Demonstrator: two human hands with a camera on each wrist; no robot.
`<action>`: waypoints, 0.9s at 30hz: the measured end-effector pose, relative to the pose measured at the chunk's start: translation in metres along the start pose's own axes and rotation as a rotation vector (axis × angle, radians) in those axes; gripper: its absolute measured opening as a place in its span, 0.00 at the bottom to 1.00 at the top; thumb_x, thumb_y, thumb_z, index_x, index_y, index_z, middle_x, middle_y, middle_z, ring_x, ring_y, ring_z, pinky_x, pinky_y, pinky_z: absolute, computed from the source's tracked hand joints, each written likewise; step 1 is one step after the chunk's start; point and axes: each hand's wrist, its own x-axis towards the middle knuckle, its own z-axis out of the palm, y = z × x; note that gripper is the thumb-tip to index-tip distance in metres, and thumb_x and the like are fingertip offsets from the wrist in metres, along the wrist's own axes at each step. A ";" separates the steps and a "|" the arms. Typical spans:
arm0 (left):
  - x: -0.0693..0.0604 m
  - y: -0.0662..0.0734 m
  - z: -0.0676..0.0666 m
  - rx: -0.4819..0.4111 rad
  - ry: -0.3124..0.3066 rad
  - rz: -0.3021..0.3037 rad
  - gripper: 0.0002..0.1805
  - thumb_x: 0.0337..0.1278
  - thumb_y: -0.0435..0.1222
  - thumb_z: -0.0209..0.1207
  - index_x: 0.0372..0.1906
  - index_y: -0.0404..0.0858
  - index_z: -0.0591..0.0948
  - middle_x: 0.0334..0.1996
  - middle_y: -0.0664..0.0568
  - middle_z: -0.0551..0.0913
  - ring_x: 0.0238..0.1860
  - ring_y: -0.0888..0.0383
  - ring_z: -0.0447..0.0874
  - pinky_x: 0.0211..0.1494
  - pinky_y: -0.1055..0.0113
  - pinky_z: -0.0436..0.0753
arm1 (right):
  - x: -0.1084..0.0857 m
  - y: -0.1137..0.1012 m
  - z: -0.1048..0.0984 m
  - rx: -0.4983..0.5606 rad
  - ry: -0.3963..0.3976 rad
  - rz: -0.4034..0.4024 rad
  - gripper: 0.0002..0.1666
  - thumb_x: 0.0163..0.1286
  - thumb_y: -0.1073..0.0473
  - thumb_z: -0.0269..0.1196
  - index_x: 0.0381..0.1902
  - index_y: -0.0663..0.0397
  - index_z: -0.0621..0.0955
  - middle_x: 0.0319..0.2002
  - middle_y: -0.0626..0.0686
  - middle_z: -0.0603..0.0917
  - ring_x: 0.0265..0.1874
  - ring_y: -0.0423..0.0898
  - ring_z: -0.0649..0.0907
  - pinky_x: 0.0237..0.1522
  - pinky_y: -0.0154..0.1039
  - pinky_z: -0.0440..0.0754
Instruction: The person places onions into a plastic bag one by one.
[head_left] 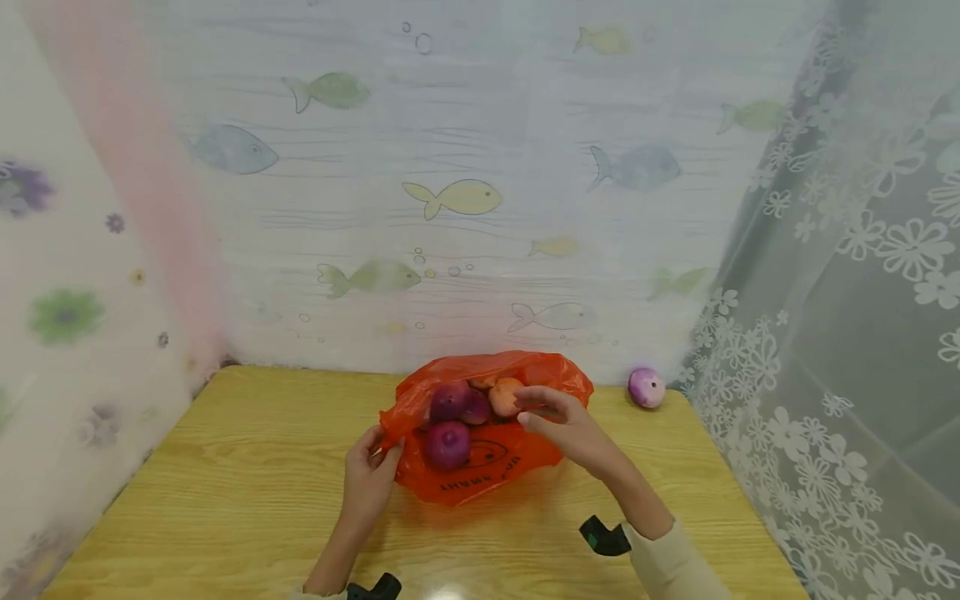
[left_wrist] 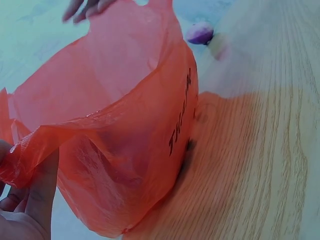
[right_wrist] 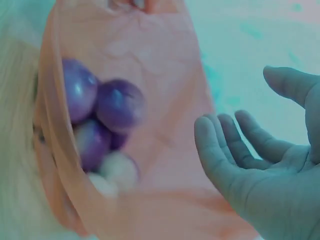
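Observation:
An orange-red plastic bag (head_left: 480, 483) lies on the table with its mouth spread. Several round purple things that look like red onions (head_left: 447, 444) sit inside, beside a round orange-coloured piece (head_left: 505, 397). At the bag's left edge my left hand (head_left: 369, 475) pinches the plastic rim between thumb and fingers; the left wrist view shows this hand (left_wrist: 30, 210) too. Over the bag's right side hovers my right hand (head_left: 566, 429), its fingers loosely bent. Nothing is held in that hand (right_wrist: 270, 170) in the right wrist view, where the purple pieces (right_wrist: 120, 104) are blurred.
A purple-and-white round piece (head_left: 647, 387) stands on the table at the back right, outside the bag. The wooden table (head_left: 285, 467) ends against a fish-patterned curtain (head_left: 465, 125). A white lace curtain (head_left: 825, 450) hangs along the right edge.

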 end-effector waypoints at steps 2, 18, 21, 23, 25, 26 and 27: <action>0.000 0.000 -0.001 0.001 0.003 -0.001 0.16 0.71 0.27 0.56 0.60 0.28 0.77 0.54 0.38 0.79 0.44 0.63 0.85 0.47 0.74 0.84 | -0.015 -0.004 -0.010 -0.014 0.022 -0.027 0.24 0.78 0.56 0.60 0.67 0.58 0.75 0.63 0.61 0.78 0.59 0.54 0.81 0.57 0.37 0.81; 0.003 -0.002 -0.003 0.001 0.009 -0.011 0.17 0.71 0.26 0.56 0.61 0.29 0.77 0.56 0.38 0.79 0.44 0.65 0.85 0.47 0.75 0.84 | -0.093 0.083 -0.071 0.055 0.397 -0.025 0.14 0.80 0.63 0.55 0.56 0.64 0.80 0.43 0.40 0.87 0.40 0.38 0.86 0.43 0.32 0.86; 0.003 -0.002 -0.003 0.008 0.013 -0.020 0.17 0.71 0.26 0.56 0.61 0.29 0.77 0.56 0.38 0.79 0.44 0.65 0.85 0.48 0.75 0.84 | -0.098 0.113 -0.086 0.067 0.485 0.053 0.15 0.80 0.59 0.56 0.56 0.63 0.80 0.42 0.40 0.86 0.40 0.38 0.86 0.43 0.31 0.85; 0.004 -0.002 -0.002 0.017 0.016 -0.026 0.17 0.71 0.27 0.56 0.61 0.29 0.77 0.56 0.37 0.80 0.44 0.66 0.85 0.48 0.75 0.84 | -0.099 0.131 -0.097 0.074 0.538 0.113 0.15 0.80 0.57 0.56 0.56 0.59 0.81 0.40 0.39 0.86 0.39 0.38 0.85 0.43 0.30 0.85; 0.004 -0.002 -0.002 0.023 0.015 -0.031 0.17 0.71 0.27 0.56 0.61 0.28 0.77 0.56 0.37 0.79 0.45 0.66 0.84 0.48 0.76 0.83 | -0.099 0.145 -0.107 0.093 0.579 0.182 0.14 0.80 0.55 0.57 0.55 0.55 0.81 0.39 0.37 0.85 0.39 0.36 0.85 0.42 0.30 0.85; 0.003 -0.002 -0.002 0.024 0.015 -0.033 0.17 0.71 0.27 0.56 0.61 0.28 0.77 0.56 0.37 0.79 0.45 0.66 0.84 0.48 0.76 0.83 | -0.098 0.150 -0.113 0.094 0.594 0.212 0.14 0.80 0.54 0.57 0.55 0.54 0.81 0.39 0.37 0.85 0.39 0.36 0.85 0.42 0.30 0.85; 0.003 -0.002 -0.001 0.023 0.014 -0.034 0.17 0.71 0.27 0.56 0.61 0.28 0.77 0.56 0.37 0.79 0.45 0.66 0.84 0.48 0.76 0.83 | -0.097 0.155 -0.117 0.088 0.609 0.239 0.15 0.79 0.54 0.57 0.55 0.55 0.81 0.39 0.36 0.84 0.38 0.35 0.85 0.42 0.30 0.85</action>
